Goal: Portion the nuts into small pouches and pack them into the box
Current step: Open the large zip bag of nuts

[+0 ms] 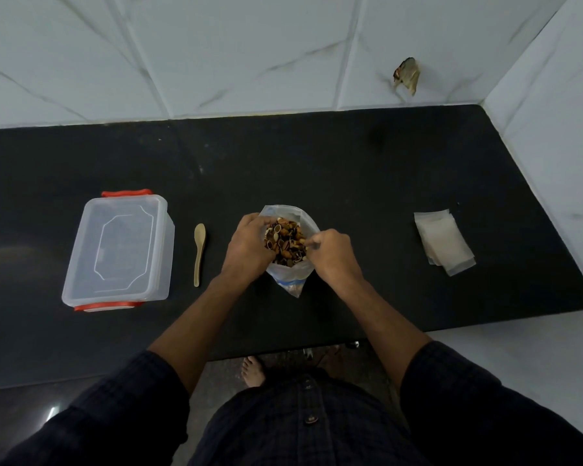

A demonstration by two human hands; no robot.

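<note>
Nearest the body, both forearms are reaching out over the edge of the black counter (350, 156) to the clear bag (292, 279) standing at its middle. The left hand (248, 245) is curling its fingers round the bag's left rim, and the right hand (332, 255) is pinching the right rim between thumb and bent fingers, so the two are spreading the mouth open over the nuts (286, 242), which are heaped close to the top. The risk is lying right here: the bag is soft and is leaning only on those two grips, so letting go with either hand for the wooden spoon (198, 252) may be letting it slump and spill nuts across the counter. Further left, the lidded box (118, 247) is sitting with its red clasps shut, needing opening before packing. To the right, well apart, the small pouches (443, 242) are lying in a loose stack, a long reach from the bag.
</note>
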